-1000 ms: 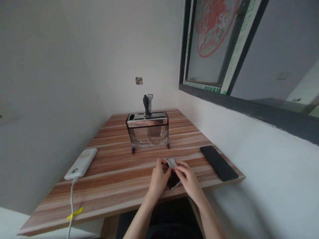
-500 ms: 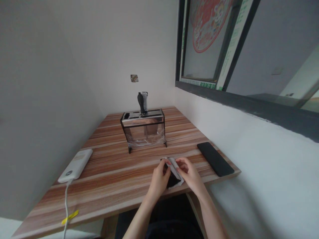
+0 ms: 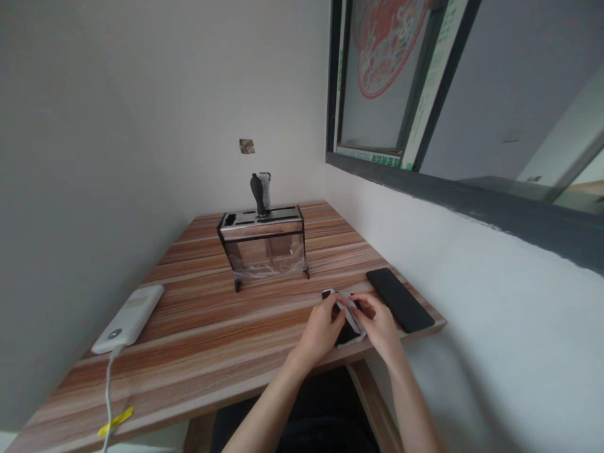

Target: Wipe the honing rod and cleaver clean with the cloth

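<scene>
Both my hands meet over the near right part of the wooden table. My left hand and my right hand pinch a small black object wrapped in white paper or film between their fingers. It is held just above the table's front edge. What the object is stays unclear, since my fingers cover much of it.
A black phone lies flat just right of my hands. A metal and clear knife holder with one black handle stands mid-table. A white power bank with a cable lies at the left. Walls close in on three sides.
The view has swung left, so everything sits further left in frame. My hands and the wrapped object have moved right toward the phone, and the white wrapping has been turned around the object.
</scene>
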Action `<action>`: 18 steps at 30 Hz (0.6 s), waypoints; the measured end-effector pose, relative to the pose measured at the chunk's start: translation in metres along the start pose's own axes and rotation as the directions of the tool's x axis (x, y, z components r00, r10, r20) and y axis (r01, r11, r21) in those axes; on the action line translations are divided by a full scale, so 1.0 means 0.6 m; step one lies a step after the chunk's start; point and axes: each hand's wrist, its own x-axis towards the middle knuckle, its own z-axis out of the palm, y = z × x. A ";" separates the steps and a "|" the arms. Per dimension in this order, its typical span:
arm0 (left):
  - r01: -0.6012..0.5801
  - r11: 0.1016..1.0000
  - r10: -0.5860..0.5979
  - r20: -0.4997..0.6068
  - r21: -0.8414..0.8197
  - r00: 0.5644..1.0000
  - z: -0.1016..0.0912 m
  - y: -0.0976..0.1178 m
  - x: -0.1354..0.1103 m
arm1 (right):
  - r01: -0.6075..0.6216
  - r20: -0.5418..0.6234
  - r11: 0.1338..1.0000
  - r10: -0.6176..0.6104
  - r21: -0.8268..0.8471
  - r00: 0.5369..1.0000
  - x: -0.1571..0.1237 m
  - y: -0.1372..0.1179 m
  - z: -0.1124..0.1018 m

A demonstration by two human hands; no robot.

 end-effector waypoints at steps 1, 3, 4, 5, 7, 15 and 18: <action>-0.001 1.000 0.001 -0.007 0.000 1.000 -0.001 0.000 0.003 | 0.004 -0.011 1.000 -0.004 -0.011 1.000 0.003 0.003 -0.005; 0.008 1.000 -0.009 -0.037 -0.011 0.999 -0.008 -0.002 0.008 | 0.016 -0.038 0.999 -0.017 -0.040 0.999 0.011 0.010 -0.015; 0.021 1.000 -0.022 -0.061 -0.018 0.998 -0.015 -0.006 0.010 | 0.026 -0.051 0.997 -0.029 -0.068 0.998 0.015 0.015 -0.020; 0.037 0.999 -0.039 -0.087 -0.020 0.995 -0.022 -0.010 0.011 | 0.037 -0.062 0.994 -0.044 -0.103 0.997 0.018 0.019 -0.024; 0.070 0.997 -0.071 -0.124 -0.014 0.990 -0.035 -0.018 0.014 | 0.059 -0.065 0.984 -0.071 -0.166 0.995 0.025 0.029 -0.029; 0.018 0.990 -0.018 0.004 -0.141 1.000 0.007 -0.003 0.020 | 0.035 -0.004 0.991 -0.036 -0.130 0.999 0.031 0.043 -0.024; 0.014 0.997 -0.007 0.080 -0.082 0.997 0.036 0.009 0.016 | -0.001 -0.003 0.997 0.001 -0.080 1.000 0.034 0.035 -0.031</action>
